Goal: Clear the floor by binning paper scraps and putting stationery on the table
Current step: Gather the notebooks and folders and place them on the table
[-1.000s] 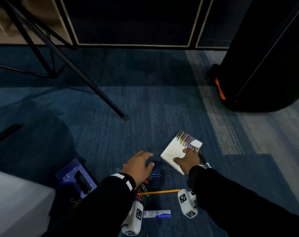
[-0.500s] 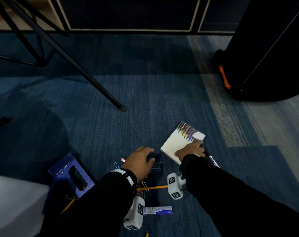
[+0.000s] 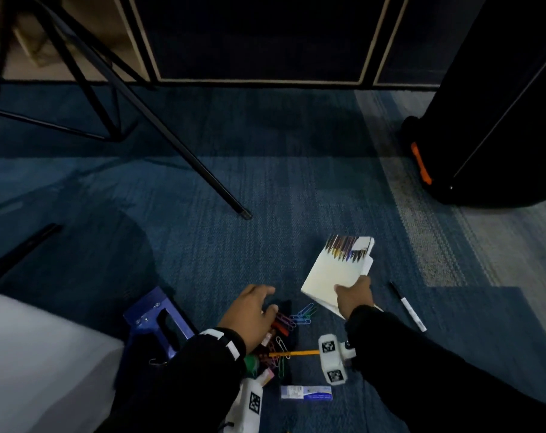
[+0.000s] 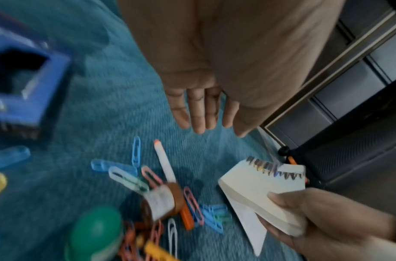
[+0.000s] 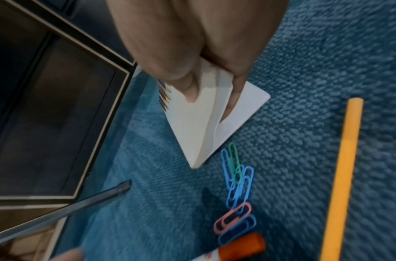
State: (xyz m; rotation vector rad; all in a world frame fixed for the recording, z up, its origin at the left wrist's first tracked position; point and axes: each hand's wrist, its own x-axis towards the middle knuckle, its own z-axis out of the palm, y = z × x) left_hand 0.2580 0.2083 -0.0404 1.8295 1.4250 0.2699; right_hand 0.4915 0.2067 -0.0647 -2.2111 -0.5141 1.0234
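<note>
Head view: early going, I have only the notepad [image 3: 337, 276] off the carpet [image 3: 234, 239].
My right hand [image 3: 354, 296] pinches its near corner, thumb on top; my left hand [image 3: 250, 310] hovers with relaxed fingers, holding nothing, over the paper clips [image 3: 301, 315]. Pencil [image 3: 293, 353], pen [image 3: 407, 306] and the rest lie on the floor. I judge nearly everything remains. The blue holder [image 3: 153, 320] is on its side; I cannot tell its contents.

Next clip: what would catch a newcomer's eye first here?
The right hand pinches a white paper pad with coloured pencil tips printed along its top edge, raised off the blue carpet. Left of it, the open left hand hovers over a heap of coloured paper clips; a yellow pencil lies nearer the person.
</note>
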